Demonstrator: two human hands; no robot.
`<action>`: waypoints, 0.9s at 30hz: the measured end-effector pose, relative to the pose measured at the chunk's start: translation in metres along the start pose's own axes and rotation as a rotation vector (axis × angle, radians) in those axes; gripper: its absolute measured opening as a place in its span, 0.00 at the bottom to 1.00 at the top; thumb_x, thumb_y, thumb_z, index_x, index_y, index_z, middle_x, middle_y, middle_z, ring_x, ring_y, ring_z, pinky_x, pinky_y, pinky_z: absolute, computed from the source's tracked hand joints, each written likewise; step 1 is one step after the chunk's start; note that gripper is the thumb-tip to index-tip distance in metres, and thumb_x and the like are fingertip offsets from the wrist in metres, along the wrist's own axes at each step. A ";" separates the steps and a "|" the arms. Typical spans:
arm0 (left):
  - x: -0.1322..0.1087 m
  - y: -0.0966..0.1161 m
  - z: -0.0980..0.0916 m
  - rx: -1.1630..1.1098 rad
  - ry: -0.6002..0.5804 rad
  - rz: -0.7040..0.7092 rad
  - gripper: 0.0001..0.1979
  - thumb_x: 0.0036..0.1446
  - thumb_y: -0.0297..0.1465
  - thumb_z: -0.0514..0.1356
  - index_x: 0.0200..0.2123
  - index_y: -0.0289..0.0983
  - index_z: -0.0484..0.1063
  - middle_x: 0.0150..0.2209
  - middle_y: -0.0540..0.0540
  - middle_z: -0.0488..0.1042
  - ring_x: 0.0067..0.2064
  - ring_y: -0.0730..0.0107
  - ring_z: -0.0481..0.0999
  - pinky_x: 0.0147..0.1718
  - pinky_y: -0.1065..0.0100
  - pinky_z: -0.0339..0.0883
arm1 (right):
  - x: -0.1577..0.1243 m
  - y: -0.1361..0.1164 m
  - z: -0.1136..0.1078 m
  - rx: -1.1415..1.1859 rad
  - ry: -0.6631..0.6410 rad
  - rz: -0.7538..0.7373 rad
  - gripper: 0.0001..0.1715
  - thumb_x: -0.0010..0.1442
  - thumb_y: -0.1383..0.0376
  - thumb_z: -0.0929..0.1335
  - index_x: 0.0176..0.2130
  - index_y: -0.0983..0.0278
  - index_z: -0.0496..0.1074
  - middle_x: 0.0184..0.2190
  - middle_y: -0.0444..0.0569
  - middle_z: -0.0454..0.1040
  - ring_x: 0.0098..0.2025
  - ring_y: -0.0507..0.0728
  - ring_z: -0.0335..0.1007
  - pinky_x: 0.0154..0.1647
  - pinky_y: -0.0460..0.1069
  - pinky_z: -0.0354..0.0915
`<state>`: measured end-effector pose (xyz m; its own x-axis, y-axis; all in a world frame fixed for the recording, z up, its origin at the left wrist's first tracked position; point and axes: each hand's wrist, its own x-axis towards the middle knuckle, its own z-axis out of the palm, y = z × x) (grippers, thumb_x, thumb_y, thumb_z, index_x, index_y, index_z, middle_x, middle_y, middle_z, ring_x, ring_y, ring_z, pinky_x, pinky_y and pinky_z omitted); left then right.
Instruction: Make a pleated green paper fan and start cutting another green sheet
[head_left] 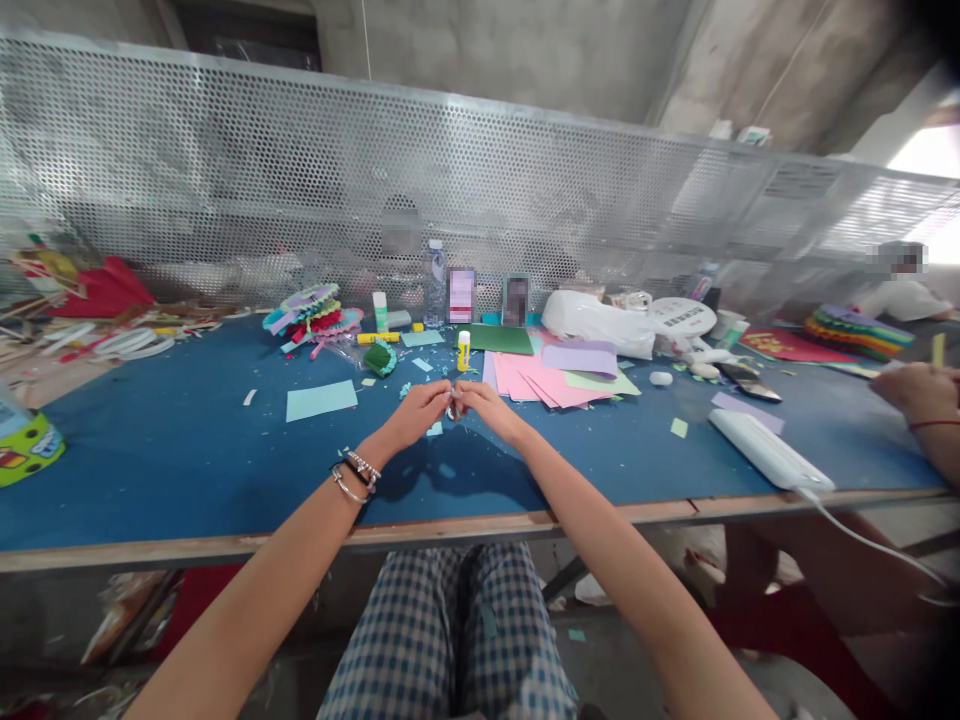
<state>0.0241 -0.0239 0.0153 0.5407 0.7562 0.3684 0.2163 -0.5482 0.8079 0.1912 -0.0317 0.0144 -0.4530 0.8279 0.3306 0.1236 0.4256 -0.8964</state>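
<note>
My left hand [418, 412] and my right hand [489, 406] meet above the blue table [247, 480]. Their fingertips are pinched together on something small that I cannot make out; a whitish bit shows below them. Just behind stands a glue stick [463, 352] with a yellow label. To its left lies a dark green paper piece with a turquoise fringed edge [380, 359]. A light blue sheet of paper [322, 400] is flat to the left of my hands. Pink paper sheets [536, 378] and a lilac sheet [579, 357] are stacked behind my right hand.
Along the back stand a water bottle [435, 285], a phone [461, 295] and colourful frilled paper [315, 318]. A white plastic bag [600, 322] and a white power bank-like device [769, 448] with a cable lie rightward. Another person's hand [919, 392] is at the far right.
</note>
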 end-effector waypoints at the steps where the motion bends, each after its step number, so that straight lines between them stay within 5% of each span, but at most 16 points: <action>1: 0.000 0.000 0.000 0.025 0.014 0.002 0.12 0.58 0.33 0.47 0.23 0.37 0.59 0.16 0.56 0.56 0.21 0.76 0.56 0.22 0.73 0.52 | 0.000 0.001 0.000 0.001 0.006 -0.005 0.15 0.59 0.63 0.60 0.23 0.63 0.61 0.22 0.43 0.67 0.28 0.51 0.63 0.33 0.47 0.58; 13: 0.000 0.004 0.000 0.047 0.056 -0.013 0.13 0.59 0.35 0.48 0.23 0.37 0.58 0.16 0.56 0.59 0.20 0.76 0.60 0.23 0.72 0.55 | 0.001 -0.001 0.000 -0.059 0.073 -0.025 0.12 0.56 0.65 0.58 0.22 0.63 0.60 0.21 0.42 0.66 0.28 0.51 0.61 0.33 0.47 0.58; 20: 0.001 0.003 0.005 0.092 0.058 -0.076 0.22 0.61 0.46 0.46 0.23 0.37 0.60 0.16 0.56 0.59 0.19 0.75 0.61 0.22 0.72 0.56 | 0.002 0.004 0.001 -0.221 0.117 -0.024 0.09 0.53 0.67 0.59 0.22 0.63 0.62 0.19 0.41 0.63 0.26 0.51 0.59 0.30 0.46 0.55; 27: 0.003 -0.005 0.006 0.066 0.078 -0.074 0.20 0.63 0.42 0.44 0.25 0.37 0.60 0.17 0.55 0.62 0.19 0.75 0.63 0.22 0.71 0.58 | 0.002 0.005 0.000 -0.222 0.170 -0.044 0.11 0.55 0.65 0.59 0.22 0.63 0.60 0.21 0.41 0.62 0.26 0.51 0.58 0.30 0.46 0.55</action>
<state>0.0293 -0.0204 0.0096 0.4566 0.8197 0.3459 0.3079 -0.5103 0.8030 0.1909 -0.0274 0.0106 -0.3101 0.8481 0.4295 0.3061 0.5168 -0.7995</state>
